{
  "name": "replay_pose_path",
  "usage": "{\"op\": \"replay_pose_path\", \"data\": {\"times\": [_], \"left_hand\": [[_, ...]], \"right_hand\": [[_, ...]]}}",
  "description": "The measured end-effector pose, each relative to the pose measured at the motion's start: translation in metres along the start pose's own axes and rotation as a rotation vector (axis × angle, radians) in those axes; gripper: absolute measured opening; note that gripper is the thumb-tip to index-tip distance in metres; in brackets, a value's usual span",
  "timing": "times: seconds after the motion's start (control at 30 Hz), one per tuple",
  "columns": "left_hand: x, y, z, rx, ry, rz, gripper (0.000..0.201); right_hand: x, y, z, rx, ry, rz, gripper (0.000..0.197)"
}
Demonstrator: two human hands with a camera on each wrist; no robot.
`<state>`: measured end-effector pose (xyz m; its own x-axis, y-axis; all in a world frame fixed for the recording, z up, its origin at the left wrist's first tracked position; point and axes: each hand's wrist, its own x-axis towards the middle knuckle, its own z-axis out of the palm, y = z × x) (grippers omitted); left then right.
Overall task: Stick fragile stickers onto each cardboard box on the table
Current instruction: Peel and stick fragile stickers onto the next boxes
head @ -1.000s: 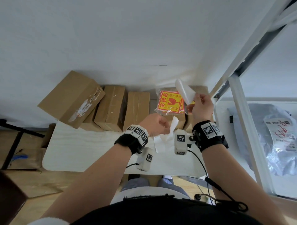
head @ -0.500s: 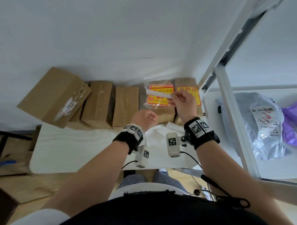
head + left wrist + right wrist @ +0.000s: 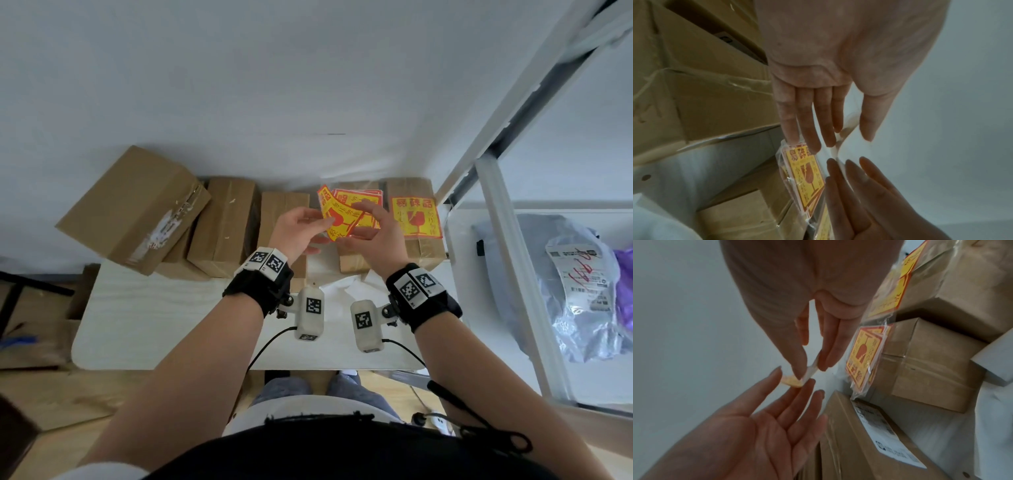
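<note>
I am at the step of readying a fresh fragile sticker [image 3: 342, 219]: it sits above the middle of the frame, held in the air between both hands over the row of cardboard boxes [image 3: 226, 222] along the table's [image 3: 171, 329] far edge. My right hand [image 3: 376, 236] pinches the sticker's edge between thumb and fingertips; my left hand [image 3: 298, 229] has straight, relaxed fingers just meeting it, and the wrist views are too blurred to say whether it truly grips. One box at the right of the row [image 3: 416, 219] already carries a sticker, and the sticker pack [image 3: 359, 197] lies on the box beside it. Next, I judge, the sticker must be laid flat on an unlabelled box and smoothed down. Both forearms reach forward, palms turned toward each other.
</note>
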<state>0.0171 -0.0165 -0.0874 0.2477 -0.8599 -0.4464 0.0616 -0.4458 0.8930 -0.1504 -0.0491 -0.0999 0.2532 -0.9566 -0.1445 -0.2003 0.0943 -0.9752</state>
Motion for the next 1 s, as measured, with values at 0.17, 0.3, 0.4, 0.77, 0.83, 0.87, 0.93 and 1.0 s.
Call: {"op": "replay_pose_path", "data": {"times": [0.17, 0.3, 0.4, 0.77, 0.83, 0.87, 0.93, 1.0], "left_hand": [[0.004, 0.000, -0.016, 0.062, 0.027, 0.020, 0.028], [0.003, 0.000, -0.034, 0.055, 0.079, 0.047, 0.025], [0.006, -0.001, -0.049, 0.105, 0.092, 0.064, 0.024], [0.020, -0.019, -0.089, 0.468, 0.161, 0.050, 0.039], [0.022, -0.023, -0.091, 0.445, 0.282, 0.037, 0.039], [0.023, -0.024, -0.093, 0.421, 0.327, 0.036, 0.038], [0.024, -0.028, -0.095, 0.413, 0.363, 0.055, 0.031], [0.027, -0.032, -0.097, 0.468, 0.352, 0.066, 0.028]], "right_hand": [[0.006, 0.001, 0.022, -0.123, -0.065, -0.092, 0.091], [0.016, 0.003, 0.034, -0.162, -0.102, -0.055, 0.111], [0.021, 0.002, 0.039, -0.137, -0.128, 0.027, 0.106], [0.029, 0.000, 0.074, -0.335, 0.018, 0.096, 0.023], [0.030, 0.002, 0.082, -0.357, 0.023, 0.078, 0.028], [0.031, 0.002, 0.085, -0.368, 0.026, 0.065, 0.028], [0.031, 0.004, 0.088, -0.405, 0.029, 0.033, 0.024], [0.033, 0.007, 0.091, -0.465, 0.009, 0.002, 0.016]]}}
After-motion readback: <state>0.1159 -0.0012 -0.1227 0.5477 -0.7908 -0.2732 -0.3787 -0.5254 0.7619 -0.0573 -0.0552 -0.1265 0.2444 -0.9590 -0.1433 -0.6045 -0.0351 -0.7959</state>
